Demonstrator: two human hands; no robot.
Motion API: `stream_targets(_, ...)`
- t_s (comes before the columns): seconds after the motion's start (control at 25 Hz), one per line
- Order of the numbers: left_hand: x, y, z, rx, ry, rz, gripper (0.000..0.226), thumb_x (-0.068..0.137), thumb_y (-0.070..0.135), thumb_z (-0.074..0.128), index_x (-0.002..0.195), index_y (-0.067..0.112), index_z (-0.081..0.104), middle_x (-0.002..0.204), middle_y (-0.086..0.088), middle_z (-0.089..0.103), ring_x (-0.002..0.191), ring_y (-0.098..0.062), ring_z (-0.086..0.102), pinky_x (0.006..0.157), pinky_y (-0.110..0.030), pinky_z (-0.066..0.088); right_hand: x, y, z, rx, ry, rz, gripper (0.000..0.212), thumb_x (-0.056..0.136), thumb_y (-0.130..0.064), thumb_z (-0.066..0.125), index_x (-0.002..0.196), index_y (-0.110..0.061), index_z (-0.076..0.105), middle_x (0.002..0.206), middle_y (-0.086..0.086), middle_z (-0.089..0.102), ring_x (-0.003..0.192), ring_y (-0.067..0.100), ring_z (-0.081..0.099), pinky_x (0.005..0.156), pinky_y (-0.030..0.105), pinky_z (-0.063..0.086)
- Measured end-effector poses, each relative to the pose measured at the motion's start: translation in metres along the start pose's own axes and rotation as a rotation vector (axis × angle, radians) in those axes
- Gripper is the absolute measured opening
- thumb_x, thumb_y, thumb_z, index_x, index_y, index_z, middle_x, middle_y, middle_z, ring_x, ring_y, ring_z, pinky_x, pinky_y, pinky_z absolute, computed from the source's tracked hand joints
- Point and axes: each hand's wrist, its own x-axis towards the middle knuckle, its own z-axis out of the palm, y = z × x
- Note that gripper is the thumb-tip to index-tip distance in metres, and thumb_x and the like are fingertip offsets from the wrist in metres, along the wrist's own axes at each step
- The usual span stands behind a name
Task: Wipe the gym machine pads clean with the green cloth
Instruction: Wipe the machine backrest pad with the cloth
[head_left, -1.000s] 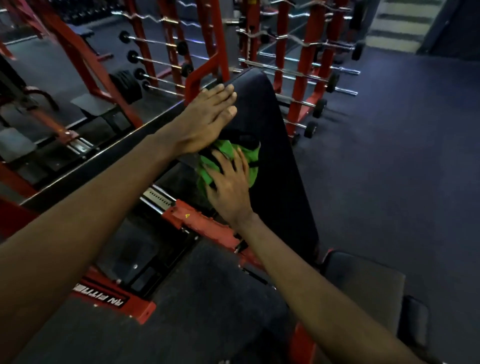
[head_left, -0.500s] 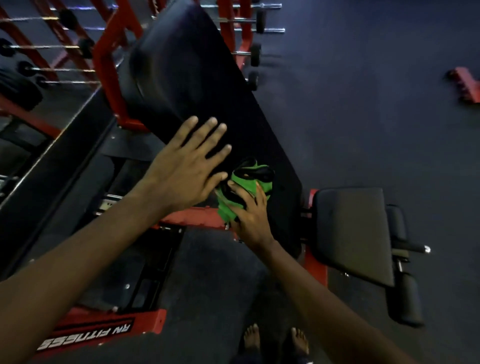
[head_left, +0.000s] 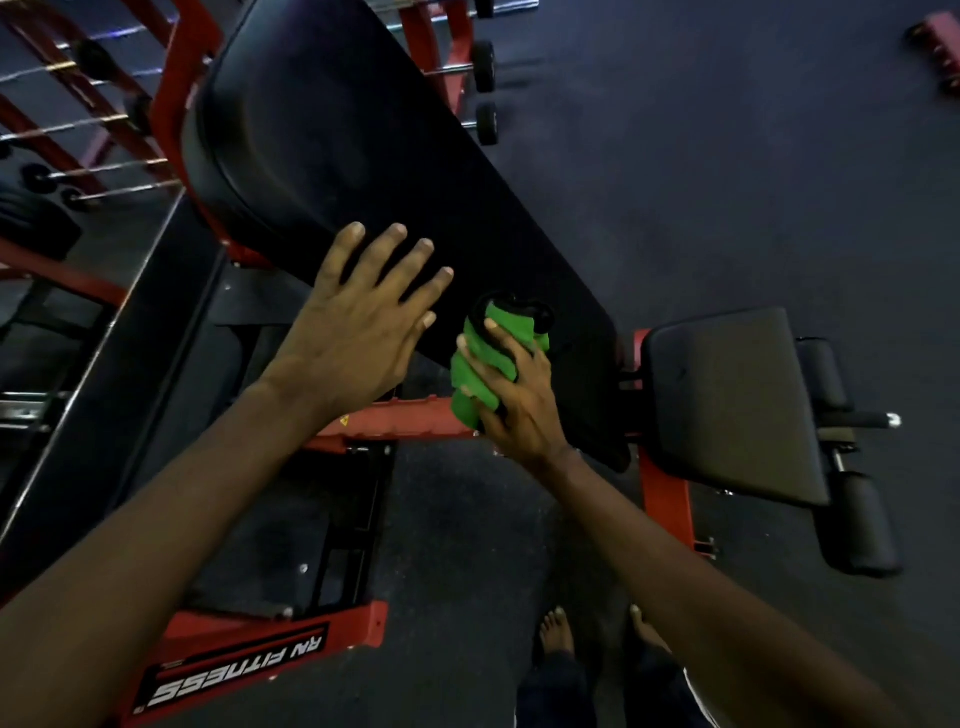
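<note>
The long black back pad (head_left: 363, 135) of the gym machine sloped from the upper left down toward the right. The left hand (head_left: 358, 332) lay flat against the pad's lower left edge, its fingers straight and spread wide, holding nothing. Just beside it, the right hand (head_left: 519, 400) gripped the green cloth (head_left: 478, 374), with fingers curled over the bunched fabric and pressing it to the pad near its lower end, along the same edge. A dark fold of the cloth stuck out above the fingertips. Whether the left hand touched the cloth could not be told.

Beyond the pad's lower end sat the smaller black seat pad (head_left: 727, 400), apart from the hands, with a black roller pad (head_left: 857, 525) past its far edge. The red frame (head_left: 395, 421) ran under the back pad behind both wrists, and a red base plate (head_left: 239, 670) lettered "RN FITNESS" lay on the dark floor (head_left: 727, 182) at lower left. The person's bare feet (head_left: 557, 631) stood on the floor beneath the right forearm. Barbells on a red rack (head_left: 78, 124) filled the upper left corner.
</note>
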Motion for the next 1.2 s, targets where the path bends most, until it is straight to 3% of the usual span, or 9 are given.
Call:
stream_targets(0.2, 0.001, 0.002, -0.004, -0.020, -0.013, -0.016, 0.049, 0.107, 0.036, 0.027, 0.150, 0.019, 0.042, 0.156, -0.010, 0.038, 0.147, -0.033, 0.026, 0.120, -0.048, -0.005, 0.036, -0.031, 0.002, 0.029, 0.186, 0.145, 0.043, 0.102, -0.028, 0.053, 0.143, -0.013, 0.056, 0.146, 0.012, 0.052, 0.139, 0.024, 0.044, 0.109, 0.055, 0.038)
stream_targets(0.32, 0.003, 0.009, -0.005, -0.025, -0.035, -0.055, 0.049, 0.106, 0.037, 0.028, 0.149, 0.017, 0.042, 0.156, -0.013, 0.038, 0.147, -0.036, 0.024, 0.119, -0.052, -0.006, 0.016, -0.021, 0.008, -0.039, 0.092, 0.142, 0.056, 0.099, -0.047, 0.057, 0.146, -0.018, 0.052, 0.153, 0.013, 0.043, 0.145, 0.026, 0.037, 0.110, 0.056, 0.036)
stream_targets(0.44, 0.010, 0.020, -0.006, -0.034, -0.072, -0.098, 0.050, 0.104, 0.037, 0.032, 0.147, 0.013, 0.044, 0.155, -0.018, 0.037, 0.148, -0.039, 0.023, 0.119, -0.055, -0.005, -0.006, -0.002, 0.008, 0.017, 0.097, 0.263, 0.063, 0.096, -0.052, 0.057, 0.149, -0.020, 0.047, 0.154, 0.014, 0.041, 0.143, 0.030, 0.038, 0.110, 0.054, 0.037)
stream_targets(0.6, 0.014, 0.031, -0.005, -0.059, -0.099, -0.115, 0.049, 0.102, 0.033, 0.034, 0.143, 0.009, 0.046, 0.153, -0.019, 0.040, 0.147, -0.037, 0.027, 0.119, -0.053, 0.001, 0.000, -0.018, 0.011, 0.087, 0.209, 0.408, 0.047, 0.101, -0.038, 0.055, 0.146, -0.023, 0.052, 0.151, 0.010, 0.044, 0.141, 0.026, 0.039, 0.113, 0.051, 0.034)
stream_targets(0.72, 0.017, 0.040, 0.002, -0.085, -0.089, -0.066, 0.051, 0.098, 0.032, 0.037, 0.142, 0.008, 0.048, 0.152, -0.019, 0.042, 0.146, -0.035, 0.030, 0.119, -0.050, 0.007, 0.011, -0.025, 0.014, 0.006, 0.260, 0.300, 0.040, 0.102, -0.033, 0.053, 0.140, -0.020, 0.058, 0.149, 0.007, 0.044, 0.137, 0.024, 0.040, 0.113, 0.039, 0.030)
stream_targets(0.84, 0.014, 0.056, 0.016, -0.090, -0.088, 0.059, 0.052, 0.097, 0.030, 0.041, 0.142, 0.006, 0.048, 0.150, -0.018, 0.044, 0.144, -0.034, 0.034, 0.120, -0.047, 0.010, -0.013, -0.005, 0.024, -0.046, 0.227, 0.216, 0.043, 0.103, -0.039, 0.050, 0.143, -0.022, 0.052, 0.152, 0.007, 0.040, 0.139, 0.027, 0.039, 0.111, 0.043, 0.033)
stream_targets(1.0, 0.013, 0.074, 0.035, -0.087, -0.111, 0.153, 0.046, 0.105, 0.027, 0.035, 0.145, 0.007, 0.046, 0.153, -0.015, 0.043, 0.145, -0.032, 0.034, 0.119, -0.047, 0.011, -0.062, 0.024, 0.040, 0.001, 0.267, 0.484, 0.045, 0.103, -0.034, 0.052, 0.145, -0.021, 0.052, 0.152, 0.010, 0.040, 0.140, 0.030, 0.037, 0.113, 0.051, 0.033)
stream_targets(1.08, 0.016, 0.083, 0.041, -0.080, -0.117, 0.189, 0.047, 0.107, 0.029, 0.032, 0.147, 0.007, 0.043, 0.155, -0.015, 0.040, 0.147, -0.031, 0.032, 0.119, -0.047, 0.012, -0.061, 0.020, 0.043, 0.066, 0.304, 0.609, 0.043, 0.103, -0.030, 0.050, 0.145, -0.020, 0.054, 0.152, 0.011, 0.042, 0.142, 0.029, 0.035, 0.118, 0.047, 0.027)
stream_targets(1.2, 0.019, 0.098, 0.047, -0.026, -0.151, 0.176, 0.051, 0.107, 0.035, 0.030, 0.150, 0.008, 0.039, 0.158, -0.014, 0.036, 0.148, -0.032, 0.029, 0.118, -0.049, 0.011, -0.050, 0.012, 0.041, 0.059, 0.284, 0.531, 0.042, 0.102, -0.030, 0.051, 0.142, -0.018, 0.057, 0.151, 0.011, 0.043, 0.139, 0.032, 0.039, 0.115, 0.041, 0.026)
